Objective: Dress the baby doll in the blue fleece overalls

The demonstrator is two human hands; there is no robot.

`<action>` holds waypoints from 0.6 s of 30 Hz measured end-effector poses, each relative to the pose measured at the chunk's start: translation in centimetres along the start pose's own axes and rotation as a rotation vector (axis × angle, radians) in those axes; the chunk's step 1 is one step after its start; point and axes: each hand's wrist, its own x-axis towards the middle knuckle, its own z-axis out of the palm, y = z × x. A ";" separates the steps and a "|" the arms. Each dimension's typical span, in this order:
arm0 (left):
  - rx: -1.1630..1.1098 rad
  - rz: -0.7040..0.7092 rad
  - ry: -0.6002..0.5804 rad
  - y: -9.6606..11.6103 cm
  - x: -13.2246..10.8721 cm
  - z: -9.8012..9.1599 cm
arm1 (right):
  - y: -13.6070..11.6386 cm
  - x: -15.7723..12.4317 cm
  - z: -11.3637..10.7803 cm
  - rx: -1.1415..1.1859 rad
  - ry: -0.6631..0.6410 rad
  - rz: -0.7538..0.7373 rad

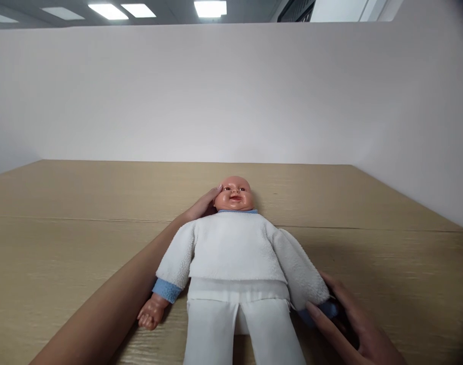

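Observation:
A baby doll (pixel 237 248) lies face up on the wooden table, dressed in a fleecy white top with blue collar and cuffs and white trousers. My left hand (pixel 204 204) cups the side of the doll's head (pixel 236 195), its thumb near the temple and its other fingers hidden behind. My right hand (pixel 353 319) has thumb and fingers around the cuff end of the doll's white sleeve (pixel 301 268) on the right. Inside that grip, the doll's own hand is mostly hidden. The doll's other hand (pixel 152 312) rests beside my left forearm, and its lower legs run out of view.
The light wooden tabletop (pixel 82 243) has a seam running across it. White partition walls (pixel 197 96) stand behind and to the right. Lit ceiling panels (pixel 210 8) show above the partition.

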 end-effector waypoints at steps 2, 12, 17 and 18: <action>-0.010 -0.005 -0.001 0.2 0.1 0.0 | 0.4 0.1 -0.2 -0.017 -0.033 -0.003; 0.223 0.193 0.368 1.9 -0.7 -0.3 | -0.5 -0.4 0.5 0.156 0.011 -0.006; 0.453 0.254 0.669 3.7 -3.3 1.2 | -0.4 -0.1 1.3 0.062 0.069 -0.127; 0.506 0.303 0.714 3.8 -4.0 2.3 | -0.2 0.0 1.5 0.035 0.097 -0.142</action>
